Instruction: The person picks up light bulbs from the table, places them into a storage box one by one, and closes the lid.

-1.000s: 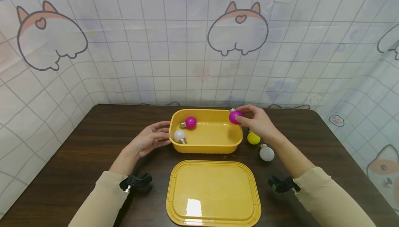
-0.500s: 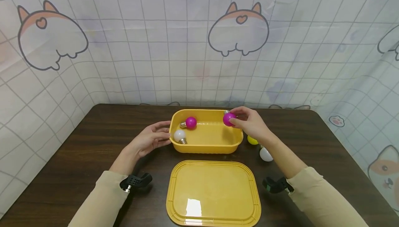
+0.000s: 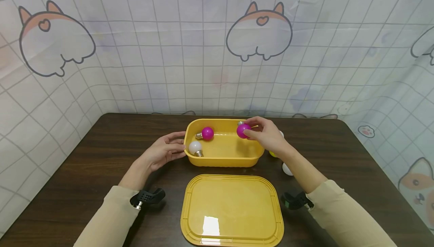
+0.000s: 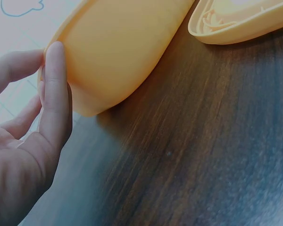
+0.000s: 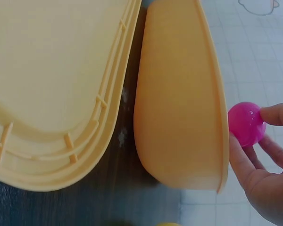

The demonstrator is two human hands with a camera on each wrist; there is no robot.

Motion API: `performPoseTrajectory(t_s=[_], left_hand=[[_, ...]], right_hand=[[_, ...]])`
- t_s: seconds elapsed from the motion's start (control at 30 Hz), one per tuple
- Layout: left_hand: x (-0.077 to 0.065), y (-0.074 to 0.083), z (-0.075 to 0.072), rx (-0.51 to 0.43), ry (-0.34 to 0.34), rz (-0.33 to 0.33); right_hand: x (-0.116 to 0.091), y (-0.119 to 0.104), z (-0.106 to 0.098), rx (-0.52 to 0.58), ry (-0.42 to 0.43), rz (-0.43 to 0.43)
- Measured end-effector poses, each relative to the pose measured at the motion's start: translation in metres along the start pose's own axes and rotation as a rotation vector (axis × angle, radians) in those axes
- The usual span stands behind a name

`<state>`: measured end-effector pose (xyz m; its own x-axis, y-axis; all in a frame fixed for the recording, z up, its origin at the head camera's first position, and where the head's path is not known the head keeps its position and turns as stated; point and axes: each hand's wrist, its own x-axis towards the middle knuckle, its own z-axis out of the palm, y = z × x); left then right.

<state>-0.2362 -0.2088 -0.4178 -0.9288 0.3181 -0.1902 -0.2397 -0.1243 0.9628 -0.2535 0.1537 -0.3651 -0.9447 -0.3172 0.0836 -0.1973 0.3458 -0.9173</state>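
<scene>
A yellow plastic box [image 3: 223,162] stands on the dark table, with a magenta light bulb [image 3: 208,133] and a white light bulb [image 3: 194,147] lying at its left end. My left hand [image 3: 162,150] rests its fairly straight fingers against the box's left end; in the left wrist view the fingertips [image 4: 55,52] touch near the rim. Over the right part of the box, my right hand [image 3: 268,135] pinches a second magenta light bulb [image 3: 242,131], metal base up. The right wrist view shows this bulb [image 5: 245,123] between thumb and fingers, beside the rim.
A yellow lid [image 3: 232,209] lies in front of the box. Right of the box, partly hidden by my right arm, are a yellow bulb [image 3: 272,154], a white bulb [image 3: 286,169] and a white rounded thing [image 3: 281,134]. A patterned cloth [image 3: 217,51] hangs behind the table.
My right hand has carried the magenta bulb leftward from the box's right rim to over its inside. The left hand, box and lid have stayed in place.
</scene>
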Motion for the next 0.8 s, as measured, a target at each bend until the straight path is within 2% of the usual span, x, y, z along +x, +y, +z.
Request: performPoseTrajectory(t_s=[0.6, 0.8], left_hand=[[0.001, -0.003, -0.003, -0.002, -0.009, 0.009], [0.001, -0.002, -0.002, 0.0, -0.007, 0.007]], right_hand=[[0.006, 0.0, 0.017, 0.002, -0.023, -0.011], [0.008, 0.0, 0.023, 0.018, -0.031, 0.018]])
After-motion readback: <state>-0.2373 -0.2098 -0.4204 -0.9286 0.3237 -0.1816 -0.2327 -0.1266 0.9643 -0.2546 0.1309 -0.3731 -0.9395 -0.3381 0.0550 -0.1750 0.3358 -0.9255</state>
